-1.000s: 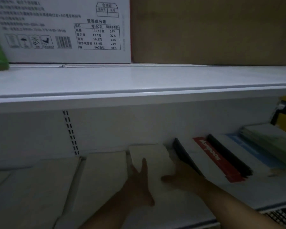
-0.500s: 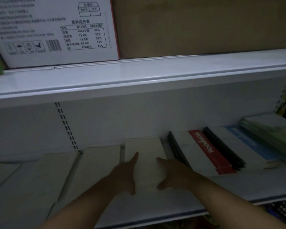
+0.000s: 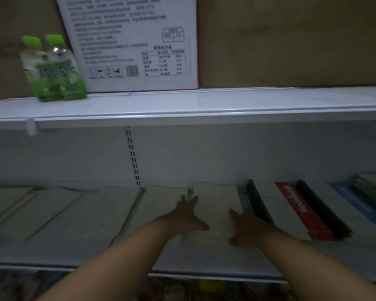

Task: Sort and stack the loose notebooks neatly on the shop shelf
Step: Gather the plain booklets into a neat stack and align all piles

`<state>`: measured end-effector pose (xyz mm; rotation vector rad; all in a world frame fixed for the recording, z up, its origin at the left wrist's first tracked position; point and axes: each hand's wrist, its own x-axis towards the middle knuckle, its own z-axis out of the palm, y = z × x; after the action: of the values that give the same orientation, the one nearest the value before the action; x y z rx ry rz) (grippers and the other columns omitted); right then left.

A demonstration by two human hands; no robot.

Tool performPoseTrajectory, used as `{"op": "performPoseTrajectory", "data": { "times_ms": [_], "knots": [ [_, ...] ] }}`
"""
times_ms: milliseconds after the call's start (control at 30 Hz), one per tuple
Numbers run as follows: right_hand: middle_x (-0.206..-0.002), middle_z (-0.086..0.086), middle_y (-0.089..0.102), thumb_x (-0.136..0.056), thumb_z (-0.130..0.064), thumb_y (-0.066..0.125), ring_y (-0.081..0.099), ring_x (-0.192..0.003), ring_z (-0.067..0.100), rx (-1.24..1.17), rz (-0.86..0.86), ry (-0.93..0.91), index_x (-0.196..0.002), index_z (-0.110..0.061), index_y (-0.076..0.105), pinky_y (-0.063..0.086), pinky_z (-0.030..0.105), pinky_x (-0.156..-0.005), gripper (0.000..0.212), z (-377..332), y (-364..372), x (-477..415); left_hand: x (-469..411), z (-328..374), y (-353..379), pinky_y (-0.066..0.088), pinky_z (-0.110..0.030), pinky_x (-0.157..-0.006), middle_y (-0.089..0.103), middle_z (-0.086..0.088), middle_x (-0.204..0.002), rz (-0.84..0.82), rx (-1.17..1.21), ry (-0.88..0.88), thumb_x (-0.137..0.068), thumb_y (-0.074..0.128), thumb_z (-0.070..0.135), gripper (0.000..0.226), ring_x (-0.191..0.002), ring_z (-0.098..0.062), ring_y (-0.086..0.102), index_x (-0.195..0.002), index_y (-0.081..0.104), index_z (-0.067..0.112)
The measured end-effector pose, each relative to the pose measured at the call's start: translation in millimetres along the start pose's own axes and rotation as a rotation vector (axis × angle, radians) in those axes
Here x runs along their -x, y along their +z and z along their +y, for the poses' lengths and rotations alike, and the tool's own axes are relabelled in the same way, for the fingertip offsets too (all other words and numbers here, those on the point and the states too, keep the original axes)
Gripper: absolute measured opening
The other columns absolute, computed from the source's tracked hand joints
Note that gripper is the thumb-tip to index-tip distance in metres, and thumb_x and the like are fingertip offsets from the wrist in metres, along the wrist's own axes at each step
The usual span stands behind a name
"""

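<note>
while both hands lie on the same pale notebook (image 3: 215,203), the person seems to be squaring it into its row on the lower shelf (image 3: 204,257). the left hand (image 3: 186,216) is spread flat, with its fingers straight along the left edge of the notebook and the thumb reaching across the near edge. the right hand (image 3: 245,229) rests against the right edge, its fingers also stretched out and not curled round anything, so far as the dim light lets one see. neither hand grips; both only press, probably because a push from two sides aligns a cover better than a lift. the notebook lies flat near the middle of the shelf, its far edge close to the back wall. to its left, more pale notebooks (image 3: 91,209) lie side by side toward the left end. just to its right come a black-edged notebook (image 3: 256,203), a red-spined one (image 3: 300,209) and a blue one (image 3: 352,203) toward the right end, slanted and overlapping, which look not yet sorted. on the upper shelf (image 3: 204,103) stand green bottles (image 3: 52,68), a white carton (image 3: 135,44) and a brown carton (image 3: 291,40), apart from the work.
</note>
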<state>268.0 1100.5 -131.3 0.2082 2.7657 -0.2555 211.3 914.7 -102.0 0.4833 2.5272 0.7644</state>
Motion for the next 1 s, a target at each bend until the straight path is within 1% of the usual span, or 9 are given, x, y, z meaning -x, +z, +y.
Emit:
{"op": "performPoseTrajectory", "data": {
  "times_ms": [100,200,267,400,567,700,833,933,1000],
  "knots": [
    [-0.155,0.019,-0.021,-0.078,-0.071,0.053,-0.01,-0.145,0.036,0.192,0.099,0.006,-0.151,-0.021,-0.008,0.007,0.043,-0.12,0.108,-31.5,-14.6,12.5,26.9,-32.4,-41.9,0.013,-0.037,-0.119,-0.013,0.004,-0.159,0.136,-0.142,0.039,-0.094,0.047,0.048,0.076,-0.147,-0.018,-0.002,-0.152,0.002,0.028],
    [-0.156,0.014,-0.019,-0.085,-0.069,0.041,-0.016,-0.145,0.032,0.284,0.21,-0.13,-0.152,-0.021,-0.001,-0.002,0.047,-0.119,0.093,-96.0,-25.3,24.7,59.3,-86.1,-96.1,0.007,-0.035,-0.12,-0.008,0.0,-0.16,0.255,-0.369,0.034,-0.099,0.032,0.047,0.066,-0.147,-0.018,-0.006,-0.152,0.001,0.023],
    [-0.158,0.013,-0.013,-0.089,-0.065,0.039,-0.01,-0.146,0.03,0.271,0.22,-0.221,-0.152,-0.023,0.004,0.001,0.046,-0.119,0.084,-155.4,-19.6,30.7,87.6,-128.3,-127.5,0.008,-0.036,-0.119,-0.007,-0.004,-0.16,0.279,-0.477,-0.034,-0.101,0.028,0.044,0.064,-0.147,-0.021,-0.006,-0.152,0.0,0.018],
    [-0.159,0.013,-0.006,-0.092,-0.049,0.048,0.001,-0.146,0.031,0.25,0.181,-0.415,-0.151,-0.022,0.01,0.014,0.043,-0.119,0.076,-293.1,15.5,37.1,161.5,-219.9,-168.2,0.015,-0.038,-0.119,0.005,-0.009,-0.159,0.335,-0.497,-0.128,-0.1,0.032,0.044,0.063,-0.147,-0.025,0.005,-0.152,0.01,0.015],
    [-0.158,0.016,0.001,-0.093,-0.044,0.049,0.004,-0.146,0.031,0.298,0.175,-0.698,-0.148,-0.015,0.02,0.016,0.044,-0.118,0.069,-444.4,57.5,67.9,242.1,-326.9,-214.8,0.019,-0.041,-0.116,0.014,-0.005,-0.159,0.423,-0.573,-0.219,-0.099,0.028,0.049,0.059,-0.146,-0.024,0.013,-0.151,0.013,0.026],
    [-0.156,0.019,0.01,-0.092,-0.043,0.05,0.008,-0.144,0.033,0.349,0.136,-0.779,-0.147,-0.014,0.021,0.019,0.045,-0.116,0.069,-506.9,77.6,72.7,270.3,-385.0,-232.2,0.014,-0.039,-0.117,0.015,-0.003,-0.158,0.431,-0.485,-0.279,-0.099,0.028,0.049,0.058,-0.146,-0.021,0.013,-0.151,0.016,0.025],
    [-0.153,0.021,0.018,-0.09,-0.04,0.053,0.016,-0.141,0.036,0.364,0.155,-0.758,-0.144,-0.013,0.027,0.023,0.046,-0.114,0.066,-549.1,81.7,44.0,274.5,-433.9,-243.6,0.016,-0.033,-0.117,0.016,-0.003,-0.158,0.441,-0.301,-0.263,-0.099,0.034,0.046,0.059,-0.146,-0.019,0.012,-0.151,0.019,0.023],
    [-0.146,0.019,0.029,-0.088,-0.04,0.054,0.026,-0.136,0.035,0.338,0.175,-0.749,-0.141,-0.016,0.033,0.03,0.044,-0.11,0.062,-575.7,81.6,12.2,269.7,-465.3,-254.1,0.022,-0.032,-0.116,0.018,-0.001,-0.158,0.437,-0.151,-0.25,-0.098,0.039,0.044,0.058,-0.144,-0.018,0.019,-0.15,0.021,0.024],
    [-0.146,0.017,0.032,-0.09,-0.04,0.051,0.032,-0.133,0.033,0.305,0.206,-0.735,-0.139,-0.015,0.036,0.033,0.041,-0.107,0.057,-591.5,79.1,-12.1,263.6,-484.6,-264.2,0.029,-0.029,-0.111,0.024,0.001,-0.156,0.43,-0.092,-0.257,-0.096,0.042,0.045,0.059,-0.14,-0.016,0.03,-0.149,0.023,0.028]
  ]
}}
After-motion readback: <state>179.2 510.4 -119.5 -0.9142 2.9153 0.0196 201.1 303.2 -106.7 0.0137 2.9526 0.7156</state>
